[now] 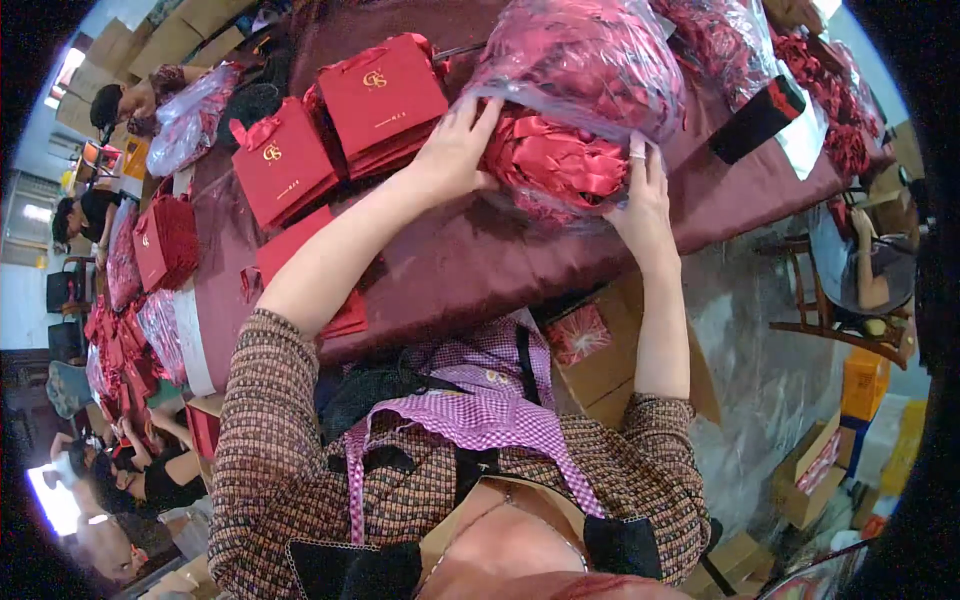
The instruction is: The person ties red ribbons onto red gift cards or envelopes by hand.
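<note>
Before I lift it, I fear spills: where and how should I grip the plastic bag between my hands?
Probably grip the plastic bag at both sides of its mouth, from left and right: it opens toward you, red ribbons bulging out.

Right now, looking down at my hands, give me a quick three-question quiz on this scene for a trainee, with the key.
1. True or false: the left hand and right hand both touch the clear plastic bag around the red ribbons.
2. On which side of the plastic bag are the red gift bags? A, left; B, right.
3. Fill in: the shiny tablecloth is ____ in colour.

Key: 1, true; 2, A; 3, dark red.
</note>
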